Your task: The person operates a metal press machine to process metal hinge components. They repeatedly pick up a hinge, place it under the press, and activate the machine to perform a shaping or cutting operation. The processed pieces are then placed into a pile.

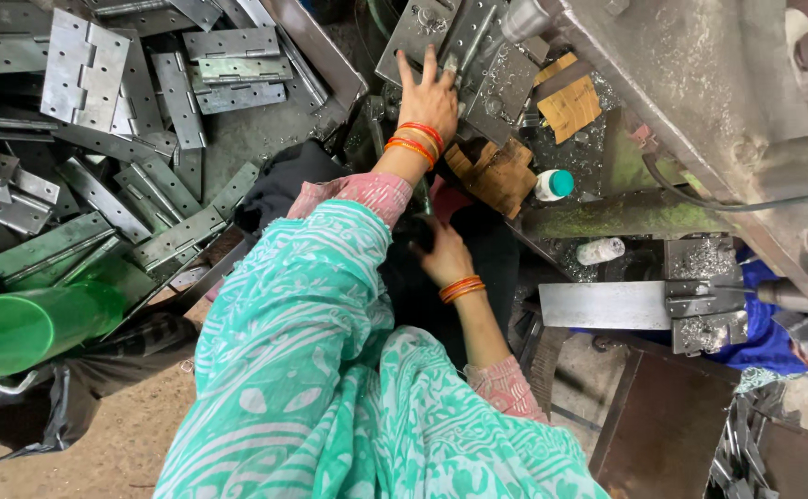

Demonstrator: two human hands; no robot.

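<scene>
Up against the machine's base, the left hand (427, 97) lies with fingers spread flat on a steel hinge plate (478, 55), crowded by wooden blocks (496, 171). Lower down, the right hand (443, 254) rests in dark shadow, grip unclear. Loose hinges (99, 139) heap leftward.

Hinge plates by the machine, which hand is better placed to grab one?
Left: the left hand lies flat on the hinge plates; the right hand sits lower, apart from them.
</scene>
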